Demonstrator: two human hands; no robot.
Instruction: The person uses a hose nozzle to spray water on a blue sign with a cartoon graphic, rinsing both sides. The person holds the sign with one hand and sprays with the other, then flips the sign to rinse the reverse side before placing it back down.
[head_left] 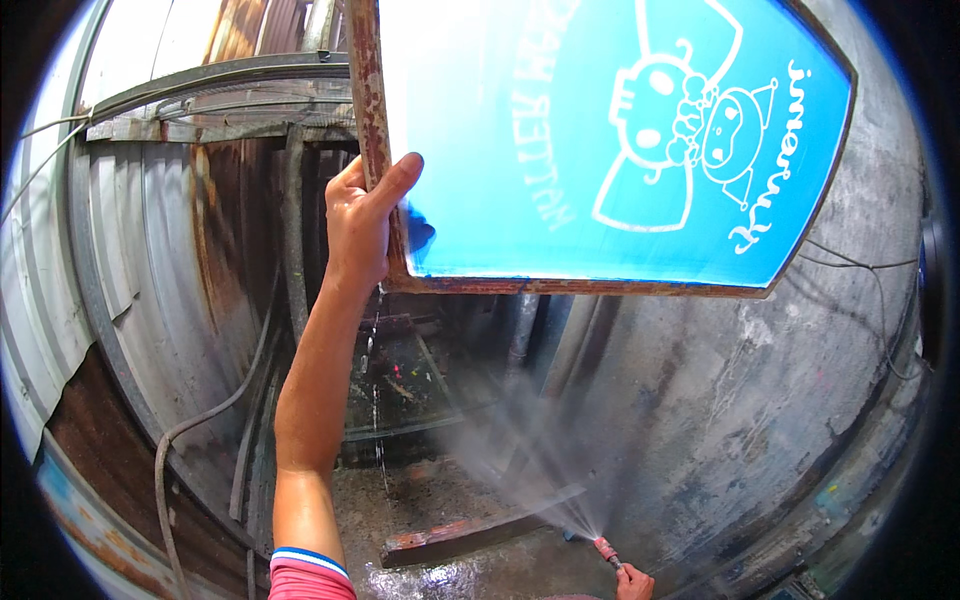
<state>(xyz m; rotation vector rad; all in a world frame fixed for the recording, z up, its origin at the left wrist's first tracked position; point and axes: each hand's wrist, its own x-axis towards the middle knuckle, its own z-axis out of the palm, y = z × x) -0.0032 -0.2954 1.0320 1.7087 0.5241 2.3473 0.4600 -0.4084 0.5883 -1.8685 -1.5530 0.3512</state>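
Note:
My left hand [362, 222] is raised and closed round the lower left corner of a silk-screen printing frame [580, 287]. The frame has a worn reddish-brown border, and its bright blue mesh [470, 190] carries white cartoon figures and lettering. Its top runs out of view. Drops of water fall from the corner by my wrist. Low at the front, my right hand [634, 582] is wrapped round a reddish spray nozzle [606, 550]. A fan of water leaves the nozzle toward the far left, below the frame and apart from it. Most of my right arm is out of view.
Corrugated metal sheets [160, 230], partly rusted, line the left side, with a grey hose [215, 420] hanging along them. A stained concrete wall [740, 400] stands at the right. On the wet floor lies a wooden beam [450, 540]. Pipes [570, 350] rise behind the spray.

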